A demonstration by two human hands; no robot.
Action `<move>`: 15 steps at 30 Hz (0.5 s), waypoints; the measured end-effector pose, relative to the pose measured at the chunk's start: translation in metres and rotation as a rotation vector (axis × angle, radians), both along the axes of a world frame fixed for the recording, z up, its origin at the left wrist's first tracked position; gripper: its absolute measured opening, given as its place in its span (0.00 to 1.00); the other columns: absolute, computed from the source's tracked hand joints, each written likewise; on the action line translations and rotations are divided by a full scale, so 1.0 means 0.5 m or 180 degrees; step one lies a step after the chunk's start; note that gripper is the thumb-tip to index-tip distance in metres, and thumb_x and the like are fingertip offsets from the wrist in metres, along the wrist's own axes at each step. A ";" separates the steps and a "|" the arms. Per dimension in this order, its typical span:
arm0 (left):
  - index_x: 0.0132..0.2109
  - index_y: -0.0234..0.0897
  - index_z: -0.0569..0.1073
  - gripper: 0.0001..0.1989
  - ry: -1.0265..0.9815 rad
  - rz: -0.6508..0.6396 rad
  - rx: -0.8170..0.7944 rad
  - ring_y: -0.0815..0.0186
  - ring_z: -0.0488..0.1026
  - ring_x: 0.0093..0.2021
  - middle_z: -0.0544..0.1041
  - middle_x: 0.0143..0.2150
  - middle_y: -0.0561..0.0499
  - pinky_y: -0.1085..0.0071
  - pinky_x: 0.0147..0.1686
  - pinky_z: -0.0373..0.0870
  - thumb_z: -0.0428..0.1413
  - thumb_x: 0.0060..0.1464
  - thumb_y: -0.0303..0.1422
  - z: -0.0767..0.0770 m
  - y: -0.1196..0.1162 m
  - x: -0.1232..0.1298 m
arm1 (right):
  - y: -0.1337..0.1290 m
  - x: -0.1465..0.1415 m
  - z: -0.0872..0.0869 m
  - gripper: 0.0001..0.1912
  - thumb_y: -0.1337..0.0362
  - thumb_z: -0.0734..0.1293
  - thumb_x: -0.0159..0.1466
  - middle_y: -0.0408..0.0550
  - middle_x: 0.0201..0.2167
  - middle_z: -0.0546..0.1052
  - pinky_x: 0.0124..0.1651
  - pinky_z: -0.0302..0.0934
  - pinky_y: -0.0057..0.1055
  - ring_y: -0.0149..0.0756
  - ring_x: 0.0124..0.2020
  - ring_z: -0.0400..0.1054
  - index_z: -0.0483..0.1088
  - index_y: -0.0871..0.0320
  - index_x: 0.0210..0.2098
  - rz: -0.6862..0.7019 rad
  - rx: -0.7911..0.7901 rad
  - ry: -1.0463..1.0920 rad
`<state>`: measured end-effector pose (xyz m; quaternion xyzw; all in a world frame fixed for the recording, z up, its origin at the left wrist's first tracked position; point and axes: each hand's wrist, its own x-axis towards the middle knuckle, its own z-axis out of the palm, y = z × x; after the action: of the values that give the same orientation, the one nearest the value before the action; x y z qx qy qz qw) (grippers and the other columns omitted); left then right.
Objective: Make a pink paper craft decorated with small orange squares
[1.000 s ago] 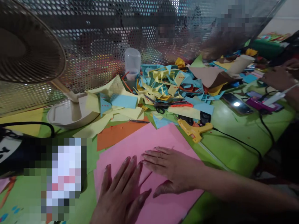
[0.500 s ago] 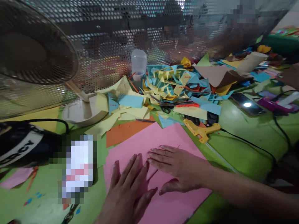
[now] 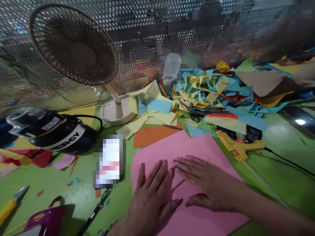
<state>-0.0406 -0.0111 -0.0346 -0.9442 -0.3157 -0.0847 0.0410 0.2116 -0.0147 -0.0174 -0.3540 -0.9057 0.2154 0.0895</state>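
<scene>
Pink paper sheets (image 3: 197,219) lie stacked on the green table, their edges slightly out of line. Palm down on the top sheet is my left hand (image 3: 154,196), fingers spread and pointing away from me. My right hand (image 3: 209,183) comes in from the right and rests flat on the same sheet, fingers pointing left. The fingertips of both hands nearly meet near the middle. A thin dark line shows on the paper between them; I cannot tell whether it is a slit, a fold or something thin. Neither hand grips anything.
A yellow glue gun (image 3: 240,144) lies right of the paper. Behind are scissors (image 3: 197,114), heaped paper scraps (image 3: 209,85) and a clear cup (image 3: 172,67). To the left stand a fan (image 3: 83,54), a black bottle (image 3: 66,131) and a blurred-out phone-like object (image 3: 109,160). A yellow-handled cutter (image 3: 12,203) lies nearer.
The camera view has swung left, so everything sits farther right and more of the fan, bottle and cutter shows. Both hands stay flat on the pink paper in nearly the same pose.
</scene>
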 end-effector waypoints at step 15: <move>0.65 0.33 0.62 0.28 -0.0227 -0.0089 0.0198 0.51 0.57 0.67 0.64 0.66 0.39 0.48 0.68 0.31 0.52 0.60 0.38 -0.023 0.004 -0.007 | 0.000 -0.004 0.008 0.38 0.47 0.57 0.68 0.59 0.69 0.53 0.71 0.34 0.42 0.41 0.71 0.40 0.51 0.66 0.68 -0.0030 -0.0125 0.0057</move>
<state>-0.0440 -0.0091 -0.0458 -0.9432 -0.3009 -0.1285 0.0579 0.2095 -0.0147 -0.0135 -0.3579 -0.8988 0.2359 0.0917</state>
